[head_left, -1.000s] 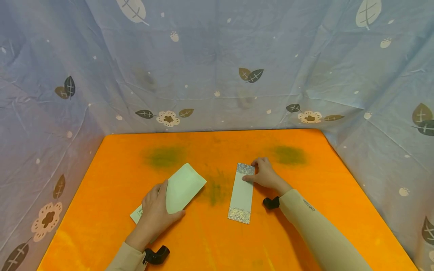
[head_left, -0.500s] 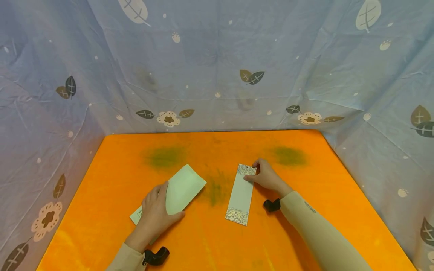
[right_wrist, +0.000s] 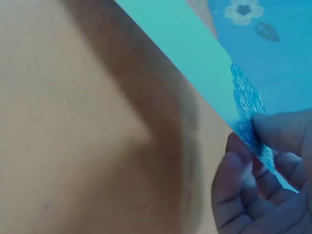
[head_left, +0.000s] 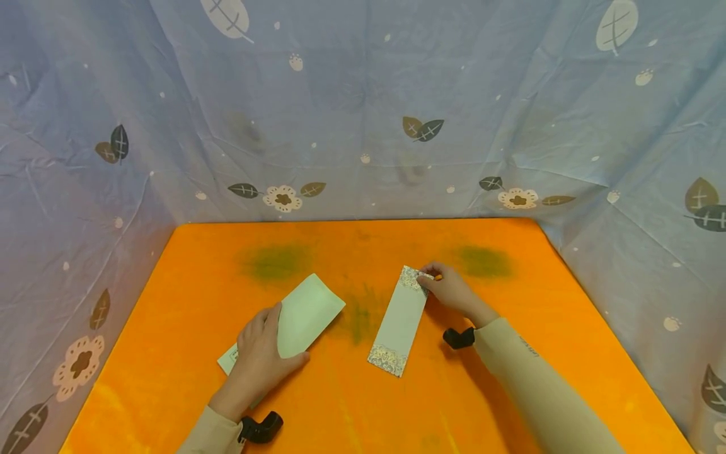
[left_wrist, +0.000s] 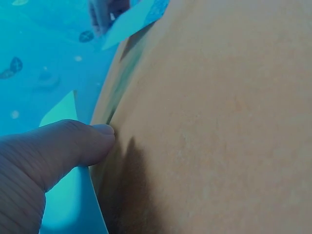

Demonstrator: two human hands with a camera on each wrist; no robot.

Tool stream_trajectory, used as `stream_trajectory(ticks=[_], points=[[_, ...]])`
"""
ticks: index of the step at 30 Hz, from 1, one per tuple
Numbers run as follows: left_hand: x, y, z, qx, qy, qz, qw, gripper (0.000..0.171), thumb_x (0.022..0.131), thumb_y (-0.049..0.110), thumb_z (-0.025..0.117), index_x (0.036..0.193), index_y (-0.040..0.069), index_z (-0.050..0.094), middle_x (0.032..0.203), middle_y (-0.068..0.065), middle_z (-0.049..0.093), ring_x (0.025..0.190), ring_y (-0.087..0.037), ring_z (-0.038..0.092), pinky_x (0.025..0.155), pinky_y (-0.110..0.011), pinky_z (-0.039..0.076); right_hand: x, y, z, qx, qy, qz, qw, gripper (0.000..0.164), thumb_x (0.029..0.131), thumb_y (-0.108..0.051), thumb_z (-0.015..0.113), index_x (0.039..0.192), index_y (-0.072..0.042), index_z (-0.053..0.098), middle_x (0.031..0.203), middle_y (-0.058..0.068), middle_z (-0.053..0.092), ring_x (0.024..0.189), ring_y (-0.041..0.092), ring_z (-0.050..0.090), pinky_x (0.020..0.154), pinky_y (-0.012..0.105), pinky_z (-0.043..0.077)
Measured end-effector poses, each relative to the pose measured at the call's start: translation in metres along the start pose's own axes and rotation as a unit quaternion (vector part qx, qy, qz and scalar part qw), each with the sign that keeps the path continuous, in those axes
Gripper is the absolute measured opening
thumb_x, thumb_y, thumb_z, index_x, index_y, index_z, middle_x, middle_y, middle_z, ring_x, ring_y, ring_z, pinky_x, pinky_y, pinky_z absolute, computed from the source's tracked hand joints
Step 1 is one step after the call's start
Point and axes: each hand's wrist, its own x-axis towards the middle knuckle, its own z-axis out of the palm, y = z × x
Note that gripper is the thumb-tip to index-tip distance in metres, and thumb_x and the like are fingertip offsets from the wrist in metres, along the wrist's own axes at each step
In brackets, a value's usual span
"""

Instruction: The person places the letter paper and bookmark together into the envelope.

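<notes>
In the head view my left hand (head_left: 255, 362) lies across a pale green paper piece (head_left: 309, 315), gripping it between the thumb on one side and the fingers on the other. A printed mark shows at its lower left end; my palm hides the middle, and whether it is a booklet or an envelope I cannot tell. The left thumb (left_wrist: 73, 144) crosses its edge in the left wrist view. My right hand (head_left: 450, 291) pinches the far right corner of a long narrow bookmark (head_left: 399, 318) with lace-patterned ends. In the right wrist view the bookmark (right_wrist: 195, 58) is tilted above its shadow.
An orange cloth covers the table (head_left: 351, 403), with dark greenish patches (head_left: 278, 261) towards the back. Blue-grey curtains (head_left: 363, 94) printed with leaves and flowers enclose the back and both sides. Black wrist mounts (head_left: 261, 427) sit on both cuffs.
The right hand has turned the bookmark so its near end swings left, and its far end has shifted slightly away and right. The right thumb has moved closer to the corner. The left hand keeps still.
</notes>
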Motion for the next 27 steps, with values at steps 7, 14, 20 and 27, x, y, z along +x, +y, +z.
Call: stream_trajectory(ticks=[7,14,20,27], points=[[0.001,0.001,-0.002,-0.003,0.005,0.004,1.0,0.109,0.073,0.049,0.081,0.152,0.003,0.022,0.143,-0.024,0.031,0.129,-0.043,0.028,0.103,-0.061,0.016,0.002,-0.02,-0.003,0.11,0.065,-0.001,0.992,0.036,0.099,-0.031,0.057,0.124,-0.005,0.054,0.111,0.015,0.059,0.086,0.039,0.057,0.08,0.051,0.051],[0.001,0.002,-0.002,-0.005,0.007,0.006,0.9999,0.109,0.072,0.048,0.082,0.152,0.004,0.023,0.142,-0.024,0.031,0.128,-0.043,0.028,0.103,-0.061,0.016,0.002,-0.036,0.0,0.184,0.128,0.007,0.975,0.038,0.1,-0.03,0.055,0.124,-0.002,0.051,0.101,0.016,0.06,0.09,0.046,0.058,0.084,0.051,0.051],[0.0,0.002,-0.003,-0.005,0.007,0.009,0.9999,0.109,0.072,0.047,0.082,0.152,0.003,0.023,0.143,-0.024,0.031,0.129,-0.043,0.028,0.103,-0.061,0.015,0.001,-0.042,0.003,0.222,0.157,0.007,0.962,0.04,0.1,-0.03,0.053,0.126,0.0,0.047,0.107,0.017,0.059,0.089,0.04,0.061,0.084,0.046,0.053],[0.0,0.002,-0.002,-0.005,0.006,0.009,0.9999,0.109,0.072,0.049,0.081,0.152,0.004,0.023,0.143,-0.023,0.031,0.129,-0.043,0.028,0.103,-0.06,0.015,0.003,-0.044,0.007,0.255,0.196,-0.011,0.947,0.039,0.101,-0.026,0.051,0.125,0.004,0.043,0.105,0.019,0.056,0.085,0.035,0.063,0.08,0.041,0.055]])
